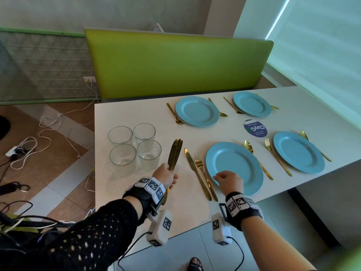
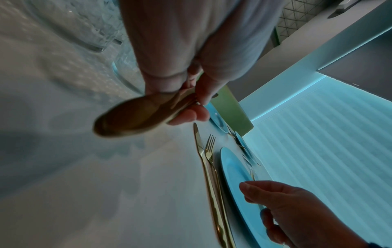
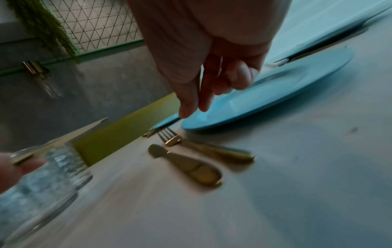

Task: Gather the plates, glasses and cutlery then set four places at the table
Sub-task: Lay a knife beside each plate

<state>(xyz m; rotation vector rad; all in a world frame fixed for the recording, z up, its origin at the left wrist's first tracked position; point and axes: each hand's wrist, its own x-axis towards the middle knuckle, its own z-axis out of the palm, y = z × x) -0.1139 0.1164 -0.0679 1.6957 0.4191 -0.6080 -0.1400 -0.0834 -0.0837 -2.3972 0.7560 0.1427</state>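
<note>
Four blue plates lie on the white table (image 1: 127,114); each has a gold fork and a gold spoon beside it. My left hand (image 1: 166,176) grips a bundle of gold knives (image 1: 174,153) by the handles, blades pointing away, right of the glasses (image 1: 134,147). One knife (image 1: 195,169) lies left of the fork (image 1: 203,169) at the near left plate (image 1: 240,161). My right hand (image 1: 227,180) hovers over that plate's near rim, fingers loosely curled, holding nothing. The left wrist view shows the gripped handles (image 2: 131,120). The right wrist view shows the right hand (image 3: 195,100) above the plate (image 3: 275,89).
Several clear glasses stand clustered at the table's left end. A round blue sticker (image 1: 255,128) sits between the plates. A green bench back (image 1: 175,63) runs behind the table. Cables and a power strip (image 1: 17,150) lie on the floor to the left.
</note>
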